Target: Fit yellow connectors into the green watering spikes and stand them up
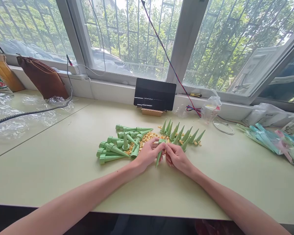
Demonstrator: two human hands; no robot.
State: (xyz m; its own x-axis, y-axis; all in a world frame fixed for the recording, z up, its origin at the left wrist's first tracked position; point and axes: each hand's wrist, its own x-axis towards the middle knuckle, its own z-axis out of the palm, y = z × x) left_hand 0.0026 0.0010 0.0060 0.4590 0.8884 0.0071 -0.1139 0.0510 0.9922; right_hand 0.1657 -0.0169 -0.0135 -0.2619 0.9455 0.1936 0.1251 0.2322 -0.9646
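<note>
My left hand (148, 153) is closed round a green plastic cone spike (159, 156), tip pointing down toward me. My right hand (176, 156) pinches at the spike's wide top end, fingers pressed together there; whatever small part they hold is hidden. To the left lies a loose pile of green spikes (117, 147) on their sides. Behind the hands stands a group of upright green spikes (181, 133). Small yellow pieces (147, 136) are scattered between the two groups.
A dark tablet on a wooden stand (155, 96) leans against the window sill. A brown pouch (42, 78) and clear plastic sheet (17, 114) are at the left. Packets of teal and pink items (274, 140) lie at the right, and a clear bag (210, 109) sits by the sill.
</note>
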